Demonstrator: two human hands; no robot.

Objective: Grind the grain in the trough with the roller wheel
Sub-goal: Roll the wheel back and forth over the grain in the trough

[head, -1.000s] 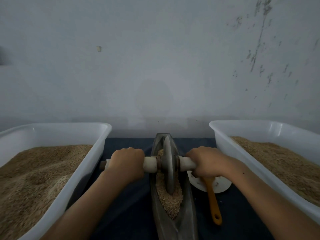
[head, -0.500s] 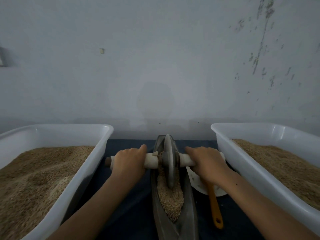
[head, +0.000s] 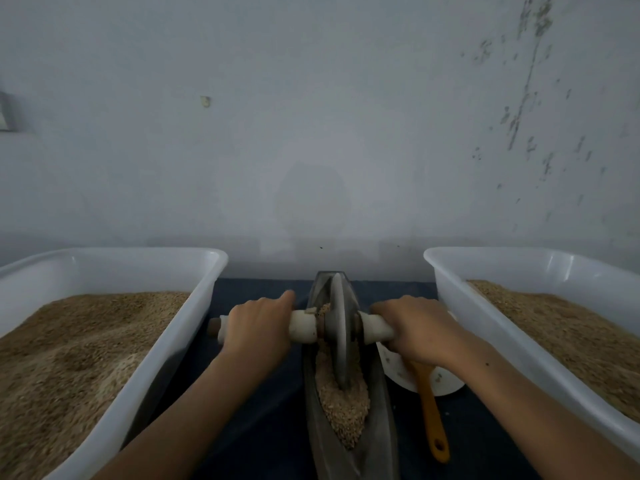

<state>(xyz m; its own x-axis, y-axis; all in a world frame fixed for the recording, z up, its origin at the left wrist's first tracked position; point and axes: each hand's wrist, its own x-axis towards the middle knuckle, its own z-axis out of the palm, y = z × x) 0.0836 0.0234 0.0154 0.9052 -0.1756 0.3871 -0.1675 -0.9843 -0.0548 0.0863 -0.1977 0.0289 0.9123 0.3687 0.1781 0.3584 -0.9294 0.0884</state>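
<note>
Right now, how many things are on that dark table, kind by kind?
White plastic tubs of grain: 2
Grey metal trough: 1
Grey roller wheel on white handles: 1
White round dish: 1
Orange-handled tool: 1
Total: 6

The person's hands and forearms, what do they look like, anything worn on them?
Both forearms are bare right to the frame's bottom edge: no sleeves show. The left hand and right hand wear no gloves, and no rings, watch or bracelets are visible.
</note>
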